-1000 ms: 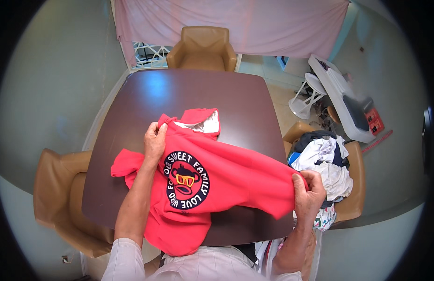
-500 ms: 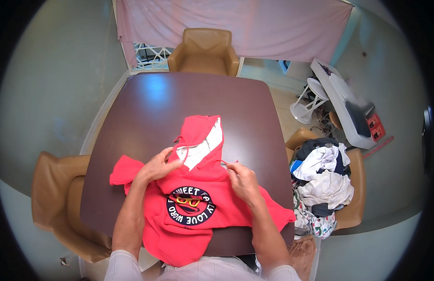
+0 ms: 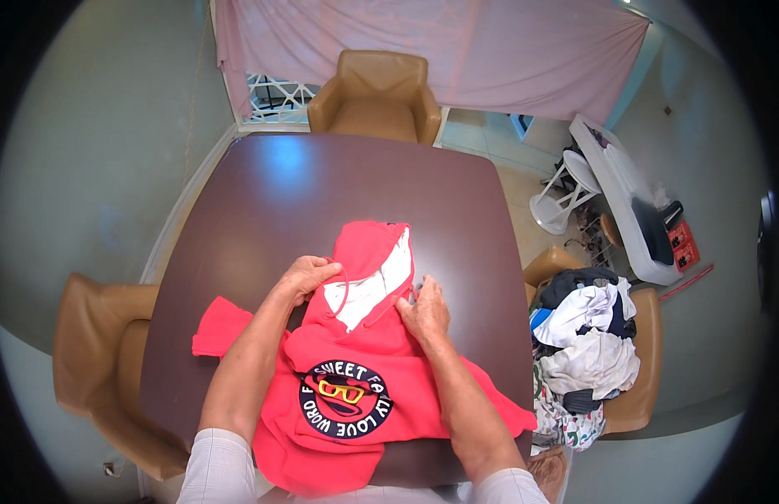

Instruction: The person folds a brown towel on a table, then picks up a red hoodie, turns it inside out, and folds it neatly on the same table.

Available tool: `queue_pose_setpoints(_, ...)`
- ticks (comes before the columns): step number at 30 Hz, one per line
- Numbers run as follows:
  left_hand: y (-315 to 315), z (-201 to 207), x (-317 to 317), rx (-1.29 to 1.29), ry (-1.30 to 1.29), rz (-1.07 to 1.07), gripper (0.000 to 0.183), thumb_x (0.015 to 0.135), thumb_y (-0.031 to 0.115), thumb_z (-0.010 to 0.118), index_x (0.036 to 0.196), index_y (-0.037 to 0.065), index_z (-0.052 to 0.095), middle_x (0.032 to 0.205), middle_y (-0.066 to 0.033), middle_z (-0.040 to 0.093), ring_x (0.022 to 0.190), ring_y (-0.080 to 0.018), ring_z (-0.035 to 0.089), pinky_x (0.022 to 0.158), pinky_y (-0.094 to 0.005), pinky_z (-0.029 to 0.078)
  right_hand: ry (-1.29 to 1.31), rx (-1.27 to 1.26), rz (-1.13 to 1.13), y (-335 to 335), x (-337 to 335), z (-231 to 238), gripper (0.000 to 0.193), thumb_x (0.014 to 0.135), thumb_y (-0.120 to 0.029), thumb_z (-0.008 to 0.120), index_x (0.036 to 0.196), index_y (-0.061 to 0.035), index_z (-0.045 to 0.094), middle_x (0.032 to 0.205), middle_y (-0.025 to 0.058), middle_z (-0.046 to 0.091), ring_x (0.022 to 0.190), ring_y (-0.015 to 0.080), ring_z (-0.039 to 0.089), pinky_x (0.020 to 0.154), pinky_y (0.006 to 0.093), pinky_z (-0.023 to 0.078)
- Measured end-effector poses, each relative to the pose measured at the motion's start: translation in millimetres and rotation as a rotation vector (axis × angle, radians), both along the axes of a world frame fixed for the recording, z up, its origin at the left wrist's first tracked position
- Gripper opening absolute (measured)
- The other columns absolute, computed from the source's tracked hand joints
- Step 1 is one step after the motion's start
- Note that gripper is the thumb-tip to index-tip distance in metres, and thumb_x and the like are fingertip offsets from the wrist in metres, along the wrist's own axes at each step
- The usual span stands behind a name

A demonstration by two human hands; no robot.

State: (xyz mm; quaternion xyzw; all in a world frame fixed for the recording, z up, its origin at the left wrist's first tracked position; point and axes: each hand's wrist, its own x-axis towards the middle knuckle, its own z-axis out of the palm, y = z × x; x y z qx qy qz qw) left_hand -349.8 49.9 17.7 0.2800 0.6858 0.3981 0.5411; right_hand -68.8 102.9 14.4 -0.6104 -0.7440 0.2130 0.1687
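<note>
A smooth, dark brown table (image 3: 238, 202) with rounded corners carries a red hoodie (image 3: 356, 343), spread loosely over its near half. The hood (image 3: 364, 248) points toward the far side, one sleeve end (image 3: 217, 328) sticks out to the left, and cloth reaches the right edge. Bluish light gleams on the table's far left part.
</note>
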Motion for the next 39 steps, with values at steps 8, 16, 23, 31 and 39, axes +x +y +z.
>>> queue_pose_setpoints(8,36,-14,2,0.198,0.276,0.002,0.02,0.091,0.016,0.086,0.102,0.003,0.077,0.09,-0.0047,0.077,0.077,-0.0134,0.069,0.068,-0.0323,0.057,0.306,-0.076,0.045,28,-9,-14,0.024,0.089,-0.027,0.081,0.1,-0.006,0.075,0.082,0.015,0.073,0.086,0.0328,0.073,0.08,0.0447,0.058)
queue_pose_setpoints(16,76,23,10,0.602,0.766,0.346,0.02,0.093,0.018,0.08,0.105,0.002,0.075,0.09,-0.0111,0.079,0.082,-0.0216,0.076,0.078,-0.0398,0.059,0.501,0.519,-0.022,83,5,18,0.011,0.091,-0.002,0.075,0.1,-0.0075,0.072,0.097,0.0122,0.067,0.084,0.0329,0.069,0.076,0.0433,0.056)
queue_pose_setpoints(23,112,-32,-5,0.263,0.048,0.539,0.022,0.105,0.013,0.063,0.124,0.005,0.07,0.09,-0.0071,0.07,0.051,-0.0139,0.065,0.039,-0.0283,0.046,0.415,0.33,-0.097,124,14,-42,0.015,0.099,-0.017,0.073,0.108,-0.0102,0.082,0.099,0.0129,0.071,0.088,0.0281,0.07,0.083,0.0412,0.059)
queue_pose_setpoints(31,111,17,16,0.739,0.405,0.343,0.02,0.104,0.012,0.068,0.119,0.005,0.077,0.086,0.0007,0.071,0.061,-0.0074,0.063,0.054,-0.0246,0.052,0.658,0.369,0.041,119,-24,7,0.018,0.098,-0.009,0.072,0.115,-0.0068,0.08,0.104,0.0154,0.079,0.096,0.0324,0.077,0.087,0.0432,0.06)
queue_pose_setpoints(39,102,11,54,0.5,1.22,-0.243,0.051,0.09,0.013,0.076,0.139,0.006,0.064,0.12,-0.0199,0.072,0.113,-0.0399,0.069,0.095,-0.0513,0.055,0.144,0.333,0.022,128,-50,-15,0.06,0.091,-0.021,0.08,0.146,-0.0075,0.061,0.123,0.0214,0.071,0.112,0.0439,0.067,0.103,0.0503,0.055)
